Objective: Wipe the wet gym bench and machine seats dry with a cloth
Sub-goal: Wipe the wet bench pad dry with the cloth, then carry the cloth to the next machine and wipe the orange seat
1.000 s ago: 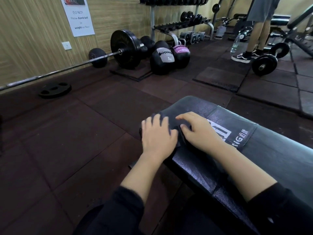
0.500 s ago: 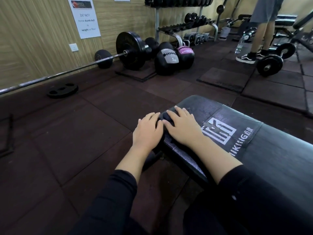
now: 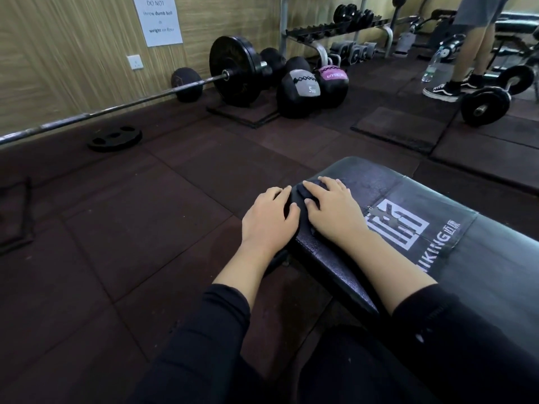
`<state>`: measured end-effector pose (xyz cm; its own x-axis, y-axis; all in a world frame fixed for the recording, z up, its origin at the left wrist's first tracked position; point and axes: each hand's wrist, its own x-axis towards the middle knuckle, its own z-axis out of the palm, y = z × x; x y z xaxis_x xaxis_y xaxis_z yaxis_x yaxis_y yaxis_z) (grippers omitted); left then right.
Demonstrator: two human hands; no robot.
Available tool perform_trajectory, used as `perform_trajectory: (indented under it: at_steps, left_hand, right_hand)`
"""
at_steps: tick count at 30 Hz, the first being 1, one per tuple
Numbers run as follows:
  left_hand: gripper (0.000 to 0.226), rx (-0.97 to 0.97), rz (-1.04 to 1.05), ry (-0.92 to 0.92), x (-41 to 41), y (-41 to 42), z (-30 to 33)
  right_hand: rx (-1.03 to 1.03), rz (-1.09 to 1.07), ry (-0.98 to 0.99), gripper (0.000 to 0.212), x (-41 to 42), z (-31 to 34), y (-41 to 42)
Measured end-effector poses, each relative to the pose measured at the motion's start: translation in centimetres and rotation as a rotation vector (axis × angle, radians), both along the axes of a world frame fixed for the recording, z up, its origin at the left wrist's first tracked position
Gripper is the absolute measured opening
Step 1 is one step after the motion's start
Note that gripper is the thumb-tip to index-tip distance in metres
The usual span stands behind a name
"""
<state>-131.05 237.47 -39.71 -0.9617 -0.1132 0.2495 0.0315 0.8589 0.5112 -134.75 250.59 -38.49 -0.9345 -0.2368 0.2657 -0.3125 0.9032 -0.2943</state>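
Lying along the wood-panelled wall, a loaded barbell (image 3: 163,93), with a loose weight plate (image 3: 115,138) resting flat nearby, two medicine balls (image 3: 312,91) sitting beside a dumbbell rack (image 3: 338,30), and a bystander's legs (image 3: 463,53) standing beyond.

Dim, even indoor light with soft shadows and a dull sheen on the black bench (image 3: 364,182). Wide-angle distortion bends the edges. The wall (image 3: 73,53) shows blur.
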Motion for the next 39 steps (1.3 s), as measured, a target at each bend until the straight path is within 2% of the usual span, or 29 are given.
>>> perform_trajectory:
  at_steps: [4,7,9,12,16,27,32,39]
  left_hand:
    - [0.045,-0.064,-0.034,-0.040,-0.5,-0.4,1.1]
    - [0.049,-0.217,-0.029,-0.166,-0.2,-0.7,3.0]
    - [0.050,-0.271,-0.036,-0.300,0.2,-1.0,5.1]
    - [0.048,-0.297,-0.043,-0.435,1.3,-1.4,9.0]
    - [0.040,-0.316,-0.033,-0.496,3.2,-1.5,16.0]
    - [0.042,-0.307,-0.009,-0.603,12.5,-1.8,37.9]
    - [0.043,-0.318,0.005,-0.665,16.5,-1.1,43.6]
    - [0.040,-0.291,0.058,-0.712,20.1,0.8,46.2]
  right_hand:
    - [-0.013,0.044,-0.070,0.046,-0.4,0.8,-1.0]
    - [0.041,0.108,-0.217,0.058,-0.3,2.6,-1.5]
    - [0.114,0.134,-0.349,0.053,0.2,4.9,-1.5]
    - [0.082,0.112,-0.474,0.055,0.7,8.9,-1.7]
    - [0.086,0.109,-0.560,0.053,2.8,15.7,-2.0]
    - [0.061,0.101,-0.665,0.050,13.0,35.7,-1.6]
    - [0.079,0.099,-0.690,0.049,17.2,40.9,-0.3]
    - [0.064,0.107,-0.739,0.048,20.6,42.2,0.8]
